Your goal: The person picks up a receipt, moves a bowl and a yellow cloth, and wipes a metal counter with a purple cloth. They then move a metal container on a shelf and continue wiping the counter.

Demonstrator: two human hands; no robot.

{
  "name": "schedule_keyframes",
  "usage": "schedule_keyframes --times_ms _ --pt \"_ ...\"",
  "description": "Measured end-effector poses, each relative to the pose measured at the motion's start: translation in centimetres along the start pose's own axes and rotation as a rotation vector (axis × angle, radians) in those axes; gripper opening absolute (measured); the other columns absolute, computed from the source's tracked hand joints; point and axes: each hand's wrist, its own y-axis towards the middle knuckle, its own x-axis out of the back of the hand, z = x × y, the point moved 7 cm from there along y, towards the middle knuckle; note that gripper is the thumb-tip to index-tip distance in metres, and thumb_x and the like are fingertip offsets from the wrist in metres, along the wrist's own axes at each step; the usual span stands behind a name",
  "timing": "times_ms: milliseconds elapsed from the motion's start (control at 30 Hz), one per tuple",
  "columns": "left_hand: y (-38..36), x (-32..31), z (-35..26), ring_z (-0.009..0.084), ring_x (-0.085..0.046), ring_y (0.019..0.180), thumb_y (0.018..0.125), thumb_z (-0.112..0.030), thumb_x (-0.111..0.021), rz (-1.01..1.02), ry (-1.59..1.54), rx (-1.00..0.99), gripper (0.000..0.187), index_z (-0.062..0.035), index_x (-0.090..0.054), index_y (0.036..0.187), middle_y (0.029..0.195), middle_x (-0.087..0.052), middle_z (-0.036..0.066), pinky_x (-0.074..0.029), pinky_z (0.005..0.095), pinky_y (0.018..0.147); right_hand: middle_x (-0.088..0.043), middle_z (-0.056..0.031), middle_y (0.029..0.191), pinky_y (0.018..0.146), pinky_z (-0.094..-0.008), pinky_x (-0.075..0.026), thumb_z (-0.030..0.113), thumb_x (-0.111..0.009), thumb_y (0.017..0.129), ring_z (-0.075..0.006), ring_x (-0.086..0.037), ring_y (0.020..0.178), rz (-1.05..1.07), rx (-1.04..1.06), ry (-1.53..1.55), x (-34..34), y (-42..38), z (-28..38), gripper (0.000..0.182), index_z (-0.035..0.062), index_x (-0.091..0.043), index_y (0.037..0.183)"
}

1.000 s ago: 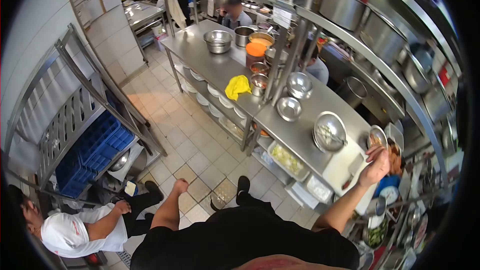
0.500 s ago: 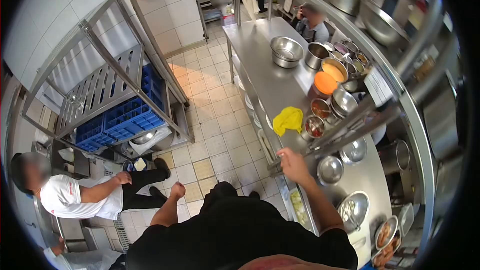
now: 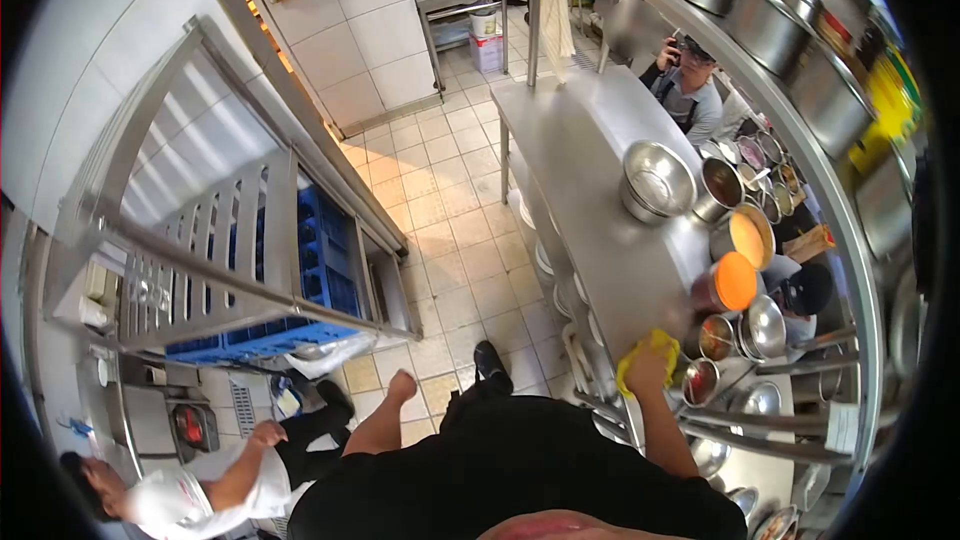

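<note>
One hand, my right, closes its grip on the yellow cloth lying on the table; lifting it clear of the small bowls just beside comes next, I judge.

This is a restaurant kitchen: a long steel counter runs up the right of the frame, crowded with metal bowls and sauce pots, big pots line the overhead shelf, and the tiled floor holds blue dish crates on a rack at left.

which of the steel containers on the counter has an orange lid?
The lidded container just beyond the right hand and yellow cloth. The other bowls and pots in the row are open.
</note>
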Motion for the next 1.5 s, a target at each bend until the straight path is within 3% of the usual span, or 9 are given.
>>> schedule_keyframes --times_ms 100,433,767,867,900,1000,1067,1200,1500 --pt "7.4 9.3 -5.9 0.0441 -0.068 0.101 0.083 -0.016 -0.058 -0.008 -0.147 -0.027 0.024 -0.0018 -0.071 0.099 0.103 -0.071 0.025 -0.055 0.0494 0.087 -0.050 -0.0303 0.142 0.094 -0.0542 -0.050 0.011 -0.065 0.079 -0.0470 -0.061 0.110 -0.039 -0.120 -0.013 -9.3 1.9 -4.5 0.062 0.0049 -0.052 0.139" --pt "20.2 28.7 -20.7 0.0420 -0.065 0.105 0.082 -0.009 -0.053 -0.073 -0.352 -0.148 0.029 -0.0034 -0.065 0.108 0.107 -0.069 0.025 -0.052 0.0466 0.089 -0.061 -0.0161 0.119 0.095 -0.0523 -0.044 0.017 -0.056 0.088 -0.0392 -0.054 0.110 -0.148 -0.162 0.154 -3.8 6.9 0.1 0.032 0.0059 -0.061 0.118" --pt "22.3 17.6 -8.1 0.0386 -0.070 0.089 0.084 -0.022 -0.066 0.230 0.021 -0.075 0.023 -0.0041 -0.072 0.096 0.094 -0.073 0.021 -0.055 0.0478 0.078 -0.062 -0.0136 0.110 0.093 -0.0512 -0.042 0.016 -0.054 0.087 -0.0383 -0.054 0.105 -0.307 -0.111 0.295 -2.6 12.6 2.8 0.032 0.0091 -0.064 0.116" --pt "22.4 17.8 -10.4 0.0394 -0.070 0.090 0.081 -0.021 -0.066 0.540 0.515 -0.466 0.023 -0.0034 -0.074 0.094 0.096 -0.073 0.021 -0.055 0.0482 0.078 -0.062 -0.0137 0.110 0.094 -0.0517 -0.041 0.016 -0.054 0.087 -0.0387 -0.054 0.105 -0.370 -0.206 0.274 -3.1 12.6 2.8 0.031 0.0094 -0.064 0.115" --pt "23.4 19.9 -11.7 0.0406 -0.070 0.088 0.081 -0.021 -0.064 0.475 0.204 -0.220 0.025 -0.0017 -0.074 0.093 0.094 -0.072 0.023 -0.055 0.0505 0.075 -0.061 -0.0139 0.109 0.094 -0.0519 -0.041 0.015 -0.054 0.086 -0.0392 -0.054 0.105 -0.392 -0.211 0.265 -2.9 12.5 2.8 0.031 0.0094 -0.064 0.115" --pt "29.0 20.7 -14.4 0.0418 -0.070 0.083 0.081 -0.020 -0.062 0.428 0.563 -0.405 0.025 0.0003 -0.073 0.089 0.090 -0.071 0.026 -0.055 0.0518 0.070 -0.061 -0.0149 0.108 0.094 -0.0526 -0.041 0.015 -0.053 0.085 -0.0408 -0.053 0.105 -0.434 -0.224 0.251 -1.9 11.9 3.8 0.030 0.0091 -0.064 0.113" --pt "31.1 24.0 -19.0 0.0424 -0.069 0.071 0.075 -0.015 -0.062 0.247 0.508 -0.483 0.018 -0.0012 -0.074 0.074 0.081 -0.073 0.022 -0.056 0.0503 0.070 -0.060 -0.0159 0.107 0.093 -0.0531 -0.041 0.015 -0.053 0.084 -0.0420 -0.053 0.104 -0.434 -0.233 0.253 -1.0 11.3 4.0 0.030 0.0083 -0.064 0.110" --pt "31.1 30.3 -26.8 0.0407 -0.069 0.095 0.083 -0.013 -0.055 -0.023 -0.133 -0.443 0.022 -0.0029 -0.070 0.096 0.101 -0.073 0.023 -0.054 0.0481 0.082 -0.062 -0.0217 0.108 0.088 -0.0543 -0.043 0.012 -0.051 0.083 -0.0453 -0.054 0.101 -0.417 -0.277 0.316 0.2 10.0 5.1 0.030 0.0035 -0.064 0.108" --pt "30.0 19.3 -24.6 0.0368 -0.070 0.095 0.084 -0.019 -0.059 0.361 0.287 -0.644 0.023 -0.0045 -0.074 0.094 0.100 -0.072 0.024 -0.054 0.0487 0.082 -0.059 -0.0178 0.120 0.099 -0.0536 -0.039 0.016 -0.057 0.086 -0.0421 -0.051 0.113 -0.407 -0.371 0.187 -1.2 8.9 3.9 0.041 0.0064 -0.060 0.126"
